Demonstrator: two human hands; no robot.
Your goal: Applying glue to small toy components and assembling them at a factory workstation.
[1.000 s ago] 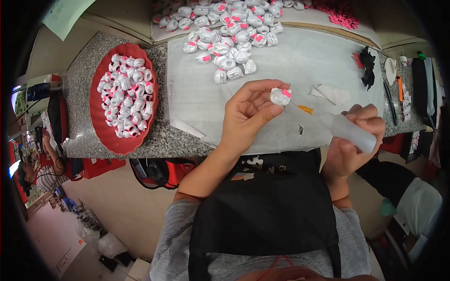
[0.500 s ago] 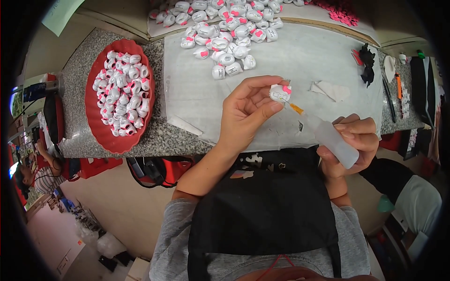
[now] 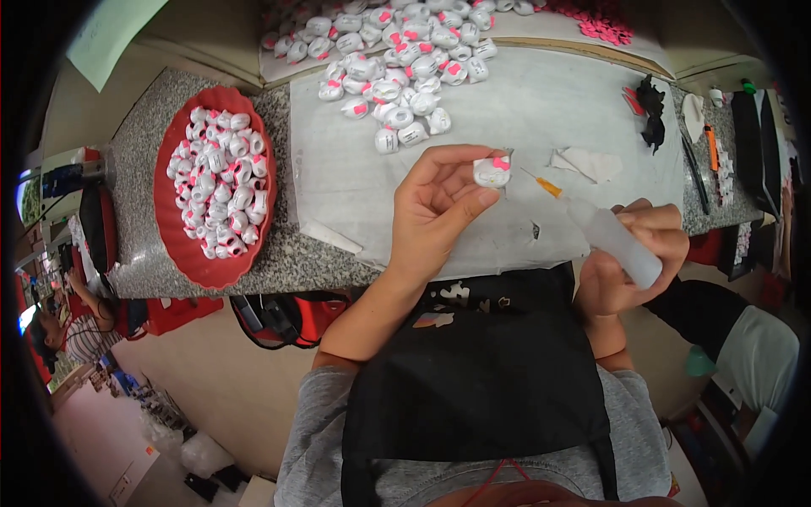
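Between the thumb and fingers of my left hand (image 3: 435,207) is a small white cat-shaped head (image 3: 491,172) with a pink bow. My right hand (image 3: 646,245) grips a translucent squeeze bottle (image 3: 615,245), tilted so its orange-hubbed needle tip (image 3: 547,187) points up and left. The needle stands a short way right of the cat head, apart from it. Beyond my left hand lies a pile of similar white heads (image 3: 410,68), many with pink bows. At the left a red scalloped tray (image 3: 164,194) holds many more white pieces with openings.
White paper (image 3: 338,169) covers the granite worktop (image 3: 283,253). A crumpled tissue (image 3: 591,164), a black cloth scrap (image 3: 652,114) and an orange-handled tool (image 3: 710,148) lie to the right. Pink pieces (image 3: 591,21) sit on the far ledge. Another person (image 3: 89,329) is at the far left.
The needle has drawn away from the cat head, as the bottle in my right hand moved right and slightly down. My left hand shifted slightly left, still holding the head.
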